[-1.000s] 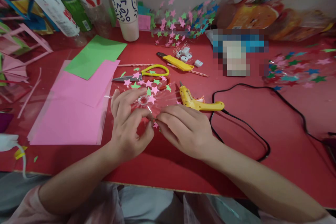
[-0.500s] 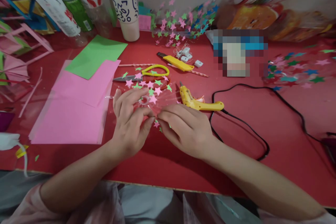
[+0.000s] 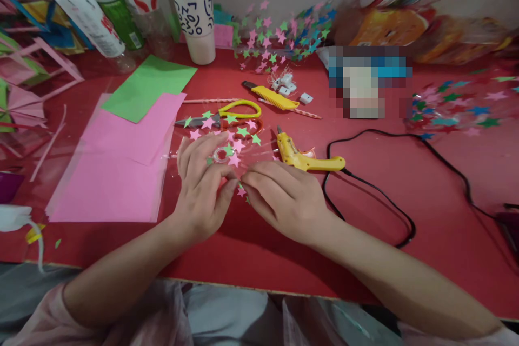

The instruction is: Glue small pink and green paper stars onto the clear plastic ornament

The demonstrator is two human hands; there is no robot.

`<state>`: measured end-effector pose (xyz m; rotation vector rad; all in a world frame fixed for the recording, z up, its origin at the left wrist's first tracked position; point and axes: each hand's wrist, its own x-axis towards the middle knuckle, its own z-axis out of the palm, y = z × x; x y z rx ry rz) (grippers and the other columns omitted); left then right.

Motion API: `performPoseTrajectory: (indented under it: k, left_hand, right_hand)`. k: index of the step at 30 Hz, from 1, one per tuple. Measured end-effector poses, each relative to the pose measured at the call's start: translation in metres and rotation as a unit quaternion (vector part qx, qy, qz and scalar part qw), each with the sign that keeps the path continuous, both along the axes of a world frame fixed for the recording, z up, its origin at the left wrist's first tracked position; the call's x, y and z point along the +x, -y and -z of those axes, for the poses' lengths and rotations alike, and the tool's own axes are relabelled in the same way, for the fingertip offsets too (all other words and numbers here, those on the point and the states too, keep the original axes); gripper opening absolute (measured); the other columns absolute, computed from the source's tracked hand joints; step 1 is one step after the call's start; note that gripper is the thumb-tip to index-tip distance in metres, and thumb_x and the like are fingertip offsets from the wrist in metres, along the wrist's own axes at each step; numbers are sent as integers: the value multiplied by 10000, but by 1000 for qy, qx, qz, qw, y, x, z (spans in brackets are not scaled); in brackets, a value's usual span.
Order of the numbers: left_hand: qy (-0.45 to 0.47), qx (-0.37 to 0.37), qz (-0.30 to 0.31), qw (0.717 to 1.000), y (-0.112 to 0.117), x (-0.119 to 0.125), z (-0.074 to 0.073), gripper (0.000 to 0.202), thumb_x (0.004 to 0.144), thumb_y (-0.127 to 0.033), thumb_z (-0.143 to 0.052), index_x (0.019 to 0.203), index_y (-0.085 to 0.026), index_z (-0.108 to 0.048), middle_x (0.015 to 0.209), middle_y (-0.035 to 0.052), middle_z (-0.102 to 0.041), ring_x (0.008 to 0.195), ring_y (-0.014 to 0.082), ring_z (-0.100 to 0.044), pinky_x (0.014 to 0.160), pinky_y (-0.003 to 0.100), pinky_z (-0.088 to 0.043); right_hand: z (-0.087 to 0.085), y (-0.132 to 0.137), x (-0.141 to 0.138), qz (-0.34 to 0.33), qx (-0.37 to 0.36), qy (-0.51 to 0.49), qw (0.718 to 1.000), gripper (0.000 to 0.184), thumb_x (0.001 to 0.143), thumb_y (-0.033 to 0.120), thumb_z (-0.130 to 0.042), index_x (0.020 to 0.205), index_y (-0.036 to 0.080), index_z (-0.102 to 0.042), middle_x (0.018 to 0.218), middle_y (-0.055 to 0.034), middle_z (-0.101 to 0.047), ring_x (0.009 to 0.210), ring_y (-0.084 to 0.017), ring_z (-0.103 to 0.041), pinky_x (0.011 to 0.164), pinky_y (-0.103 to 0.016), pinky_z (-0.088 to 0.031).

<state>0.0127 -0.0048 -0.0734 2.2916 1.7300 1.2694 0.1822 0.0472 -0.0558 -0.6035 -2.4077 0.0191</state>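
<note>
A clear plastic piece dotted with pink and green paper stars lies between my hands, with a clear ring at its middle. My left hand is closed in a pinch at the near edge of this plastic, its other fingers curved over the left side. From the right, my right hand pinches at the same spot, its fingertips nearly touching the left ones. What lies exactly between the fingertips is too small to make out. Just beyond the plastic are scissors with yellow and red handles. A yellow glue gun rests beside my right hand.
Pink sheets and a green sheet lie at left. A yellow cutter and striped straws are behind the scissors. Bottles and a white tumbler line the wall. A black cord loops at right. More star-covered plastic lies beyond.
The star-covered plastic has tilted and shifted slightly to the left, so its stars sit in different places. Both hands stay almost where they were, still pinching together.
</note>
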Motion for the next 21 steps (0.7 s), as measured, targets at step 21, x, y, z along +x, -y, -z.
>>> performPoseTrajectory:
  k: [21]
  left_hand:
    - [-22,13,16,1000,-1,0,6,84,885,-144,-459,860,-221,-482,1508,129,-352,1403,275,-319,1183,585,-153]
  right_hand:
    - [1,1,-3,5,-4,-12,1000,92,886,129,-529,898,128,-621,837,-55,-699,759,-151,-655,662,-257,-528]
